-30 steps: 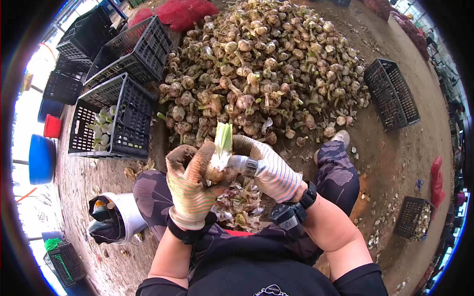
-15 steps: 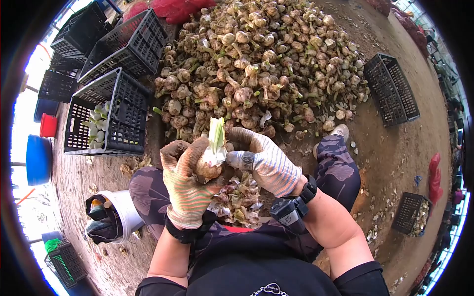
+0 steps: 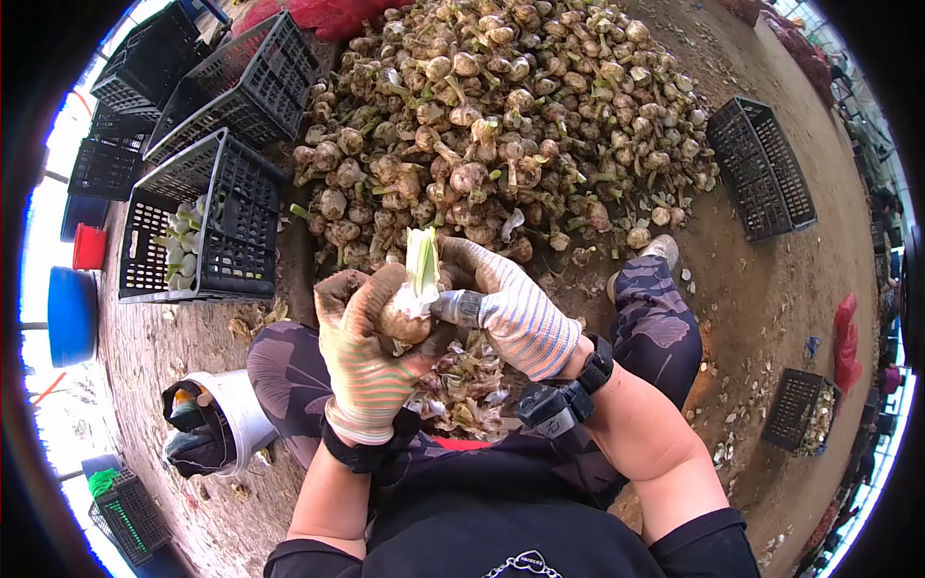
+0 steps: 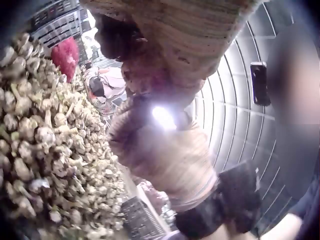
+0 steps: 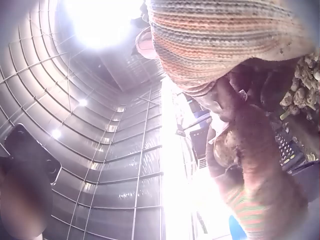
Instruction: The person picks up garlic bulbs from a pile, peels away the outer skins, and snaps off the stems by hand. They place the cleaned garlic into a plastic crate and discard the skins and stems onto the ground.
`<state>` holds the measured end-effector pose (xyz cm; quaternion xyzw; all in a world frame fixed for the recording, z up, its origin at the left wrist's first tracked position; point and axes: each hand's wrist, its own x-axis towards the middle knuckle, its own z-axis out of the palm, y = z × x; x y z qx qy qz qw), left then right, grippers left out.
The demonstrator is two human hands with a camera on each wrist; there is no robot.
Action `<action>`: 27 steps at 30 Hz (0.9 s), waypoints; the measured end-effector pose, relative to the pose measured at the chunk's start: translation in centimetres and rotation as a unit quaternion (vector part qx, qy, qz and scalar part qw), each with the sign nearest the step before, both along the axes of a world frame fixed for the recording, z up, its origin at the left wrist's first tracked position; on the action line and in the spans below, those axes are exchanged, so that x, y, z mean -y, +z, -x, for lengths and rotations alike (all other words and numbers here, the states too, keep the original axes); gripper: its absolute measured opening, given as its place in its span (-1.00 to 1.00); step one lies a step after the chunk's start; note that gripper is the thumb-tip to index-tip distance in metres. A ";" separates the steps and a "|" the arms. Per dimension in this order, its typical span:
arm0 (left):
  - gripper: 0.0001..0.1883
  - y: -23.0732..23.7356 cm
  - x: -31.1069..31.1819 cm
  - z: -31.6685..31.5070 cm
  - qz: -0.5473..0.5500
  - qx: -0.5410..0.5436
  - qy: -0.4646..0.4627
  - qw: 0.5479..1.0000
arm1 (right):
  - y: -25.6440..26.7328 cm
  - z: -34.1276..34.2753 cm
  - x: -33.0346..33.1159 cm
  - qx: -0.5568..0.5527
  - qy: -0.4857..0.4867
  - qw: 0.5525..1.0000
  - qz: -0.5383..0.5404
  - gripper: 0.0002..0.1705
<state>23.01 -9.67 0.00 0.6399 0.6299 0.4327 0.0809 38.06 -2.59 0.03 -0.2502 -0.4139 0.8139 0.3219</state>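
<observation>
In the head view a garlic bulb (image 3: 405, 322) with a green-white stem (image 3: 422, 262) pointing up sits in my gloved left hand (image 3: 364, 356), whose fingers curl round it. My gloved right hand (image 3: 520, 318) is bent at the bulb's right side, its dark-wrapped thumb touching the pale skin at the stem base; whether it pinches the skin is hidden. The right wrist view shows the bulb (image 5: 227, 149) partly covered by fingers. In the left wrist view the gloves (image 4: 165, 155) hide the bulb.
A large garlic heap (image 3: 501, 135) lies ahead. Black crates stand left, one (image 3: 241, 231) holding peeled garlic, another (image 3: 761, 169) at right. A white bucket (image 3: 243, 419) stands beside the left leg. Loose peelings (image 3: 467, 390) lie between the legs.
The right hand moved slightly away from the stem, then back against its base. The left hand keeps its hold on the bulb, and more of the white stem base shows. The head view shifted slightly.
</observation>
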 end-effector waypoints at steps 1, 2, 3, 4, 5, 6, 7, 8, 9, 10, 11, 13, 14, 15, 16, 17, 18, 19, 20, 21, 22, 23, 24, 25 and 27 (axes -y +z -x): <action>-0.37 -0.3 -0.1 -0.3 0.005 0.101 -0.011 0.995 | 0.1 0.0 0.0 -0.016 0.001 1.000 0.005 -0.33; -0.38 -0.4 -0.2 -0.4 0.010 0.201 -0.022 0.979 | 0.1 0.1 0.0 -0.016 0.002 1.000 0.005 -0.33; -0.38 0.0 -0.2 -0.4 0.010 0.200 -0.022 0.979 | 0.2 0.2 0.0 -0.042 0.002 0.999 0.032 -0.36; -0.38 0.8 -0.3 -0.3 0.116 0.387 -0.020 0.914 | 0.2 0.2 0.1 -0.068 0.003 0.996 0.059 -0.38; -0.38 1.2 -0.4 -0.3 0.215 0.555 -0.017 0.804 | 0.4 0.1 0.2 -0.068 0.003 0.996 0.059 -0.38; -0.40 0.6 -0.6 0.3 0.210 0.673 -0.047 0.707 | 0.6 -0.2 0.3 -0.103 0.020 0.990 0.097 -0.38; -0.41 -0.1 -0.3 0.9 0.187 0.775 -0.112 0.593 | 0.7 -0.3 0.5 -0.138 0.038 0.981 0.134 -0.39; -0.41 -0.5 0.1 1.0 0.177 0.797 -0.134 0.562 | -0.2 -0.2 0.7 -0.143 0.041 0.978 0.146 -0.41; -0.41 -0.4 0.1 0.9 0.168 0.816 -0.157 0.530 | -0.2 -0.1 0.6 -0.144 0.041 0.978 0.146 -0.41; -0.41 -0.3 0.0 0.8 0.170 0.816 -0.156 0.530 | -0.3 -0.2 0.5 -0.118 0.023 0.985 0.126 -0.42; -0.39 -0.1 -0.4 0.6 0.155 0.764 -0.135 0.611 | -0.3 -0.2 0.5 -0.092 0.003 0.990 0.105 -0.42; -0.34 -0.4 -0.6 -0.4 0.124 0.549 -0.064 0.824 | -0.1 -0.3 0.6 -0.110 0.014 0.987 0.119 -0.42; -0.32 -0.3 -0.6 -0.3 0.114 0.486 -0.086 0.862 | 0.1 -0.3 0.6 -0.130 0.027 0.982 0.133 -0.42; -0.30 -0.3 -0.5 -0.1 0.104 0.419 -0.107 0.896 | 0.1 -0.2 0.7 -0.149 0.040 0.977 0.147 -0.41; -0.27 -0.3 -0.6 0.2 0.117 0.511 -0.135 0.841 | -0.1 -0.3 1.0 -0.170 0.044 0.969 0.171 -0.43; -0.24 -0.3 -0.8 0.7 0.129 0.598 -0.161 0.775 | -0.1 -0.4 1.2 -0.170 0.045 0.969 0.171 -0.43; -0.17 -0.3 -1.0 1.7 0.166 0.651 -0.189 0.716 | 0.3 -0.4 1.4 -0.217 0.078 0.954 0.193 -0.42; -0.08 -0.2 -1.0 2.4 0.202 0.699 -0.213 0.652 | 0.9 -0.3 1.5 -0.263 0.112 0.934 0.215 -0.42; -0.07 -0.2 -1.0 2.4 0.205 0.702 -0.214 0.648 | 1.7 -0.2 2.0 -0.223 0.084 0.939 0.250 -0.36; -0.06 -0.2 -1.0 2.4 0.208 0.704 -0.216 0.644 | 1.3 -0.2 1.9 -0.224 0.086 0.938 0.250 -0.36; -0.04 -0.2 -1.1 2.0 0.187 0.684 -0.193 0.678 | 0.6 -0.2 1.7 -0.226 0.083 0.938 0.251 -0.33; -0.02 -0.2 -1.2 1.6 0.166 0.664 -0.170 0.709 | 0.2 -0.3 1.6 -0.227 0.080 0.937 0.252 -0.30; 0.02 -0.6 -1.0 1.5 0.145 0.624 -0.164 0.750 | 0.4 -0.4 1.7 -0.224 0.081 0.941 0.239 -0.29; 0.01 -0.9 -1.0 1.5 0.121 0.602 -0.170 0.771 | 0.3 -0.4 1.7 -0.224 0.082 0.942 0.238 -0.29; -0.04 -0.3 -0.9 1.7 0.162 0.633 -0.132 0.745 | 0.0 -0.4 1.9 -0.279 0.064 0.925 0.251 -0.29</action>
